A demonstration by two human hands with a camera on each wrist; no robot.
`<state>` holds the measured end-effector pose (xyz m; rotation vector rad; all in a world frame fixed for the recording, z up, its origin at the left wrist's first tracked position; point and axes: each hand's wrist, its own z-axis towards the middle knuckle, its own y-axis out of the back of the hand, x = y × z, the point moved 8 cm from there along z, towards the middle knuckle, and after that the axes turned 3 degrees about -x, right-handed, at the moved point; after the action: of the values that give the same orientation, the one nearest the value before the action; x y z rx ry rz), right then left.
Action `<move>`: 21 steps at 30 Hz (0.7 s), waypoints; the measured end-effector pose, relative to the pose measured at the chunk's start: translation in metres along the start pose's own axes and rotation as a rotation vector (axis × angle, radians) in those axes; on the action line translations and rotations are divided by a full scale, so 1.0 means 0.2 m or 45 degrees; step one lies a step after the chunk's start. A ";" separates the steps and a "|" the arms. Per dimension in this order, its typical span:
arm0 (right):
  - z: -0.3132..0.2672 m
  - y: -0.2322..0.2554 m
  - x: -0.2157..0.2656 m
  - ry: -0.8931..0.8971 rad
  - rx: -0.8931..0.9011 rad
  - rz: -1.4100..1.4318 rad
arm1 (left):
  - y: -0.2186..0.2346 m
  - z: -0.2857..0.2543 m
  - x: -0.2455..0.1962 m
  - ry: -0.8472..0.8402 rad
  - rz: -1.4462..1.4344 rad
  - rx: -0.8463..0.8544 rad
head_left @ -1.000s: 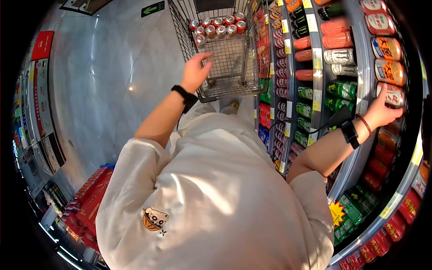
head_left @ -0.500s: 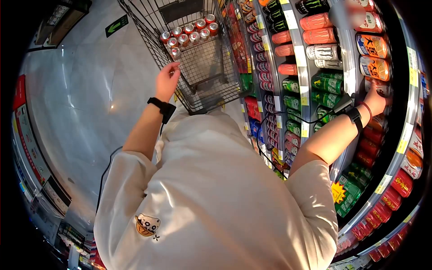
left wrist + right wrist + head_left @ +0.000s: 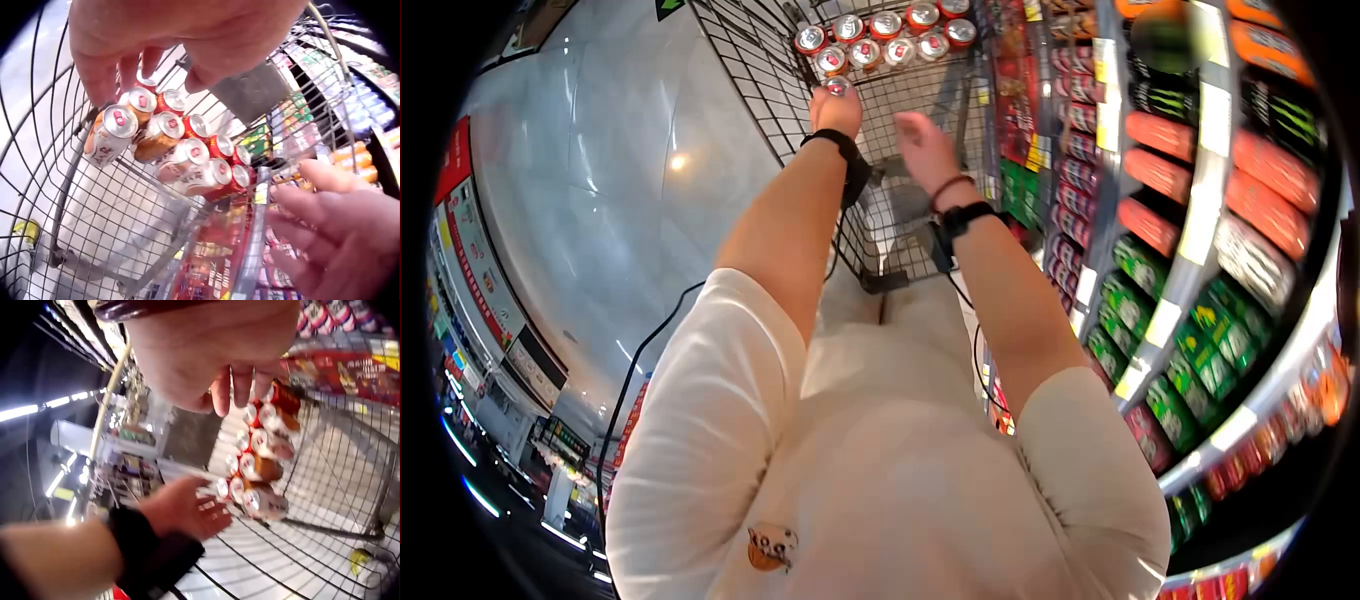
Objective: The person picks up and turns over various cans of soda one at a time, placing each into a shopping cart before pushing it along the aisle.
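Observation:
In the head view my left hand (image 3: pixel 838 114) reaches into the shopping cart (image 3: pixel 870 280) beside the nearest drink can (image 3: pixel 837 87). The left wrist view shows that can (image 3: pixel 110 140) upright, white with some orange, my left fingers (image 3: pixel 128 72) extended close behind it and not wrapped round it. More orange, white and red cans (image 3: pixel 165 128) stand packed beside it in rows. My right hand (image 3: pixel 927 150) hovers over the cart's right side, its fingers loosely bent with nothing in them. In the right wrist view it hangs above the cans (image 3: pixel 265 447).
A shelf (image 3: pixel 1190 260) of drink cans runs along the right, with pink cans (image 3: pixel 1157 172) and green cans (image 3: pixel 1225 325). Grey floor (image 3: pixel 640 200) lies to the left. A black cable (image 3: pixel 632 375) hangs by my left arm.
My right hand has left the can on the shelf and swung left over the cart, empty. My left hand has moved forward to the nearest can. The view has turned toward the cart.

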<state>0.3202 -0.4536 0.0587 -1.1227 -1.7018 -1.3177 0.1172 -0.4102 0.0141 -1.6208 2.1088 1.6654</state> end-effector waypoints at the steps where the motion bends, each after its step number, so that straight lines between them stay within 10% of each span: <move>1: 0.06 -0.20 -0.19 -0.228 0.130 0.080 | -0.03 0.05 0.03 0.131 -0.031 -0.077; 5: 0.31 -0.49 -0.36 -0.444 0.411 -0.235 | -0.20 0.25 0.19 0.464 0.065 -0.042; 11: 0.48 -0.73 -0.54 -0.302 0.513 -0.222 | -0.47 0.45 0.44 0.379 -0.390 0.193; 14: 0.37 -0.85 -0.80 -0.465 0.433 0.445 | -0.42 0.29 0.44 0.418 -0.549 0.094; 17: 0.16 -0.50 -0.35 -0.222 0.248 0.131 | -0.31 0.08 0.37 0.363 -0.658 0.048; 21: -0.09 0.02 0.22 0.298 -0.020 -0.106 | 0.03 -0.42 -0.01 0.094 -0.778 0.494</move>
<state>0.3083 -0.4608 0.1038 -0.8760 -1.5823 -1.4547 0.1592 -0.4691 0.0552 -1.9276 1.5776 0.9590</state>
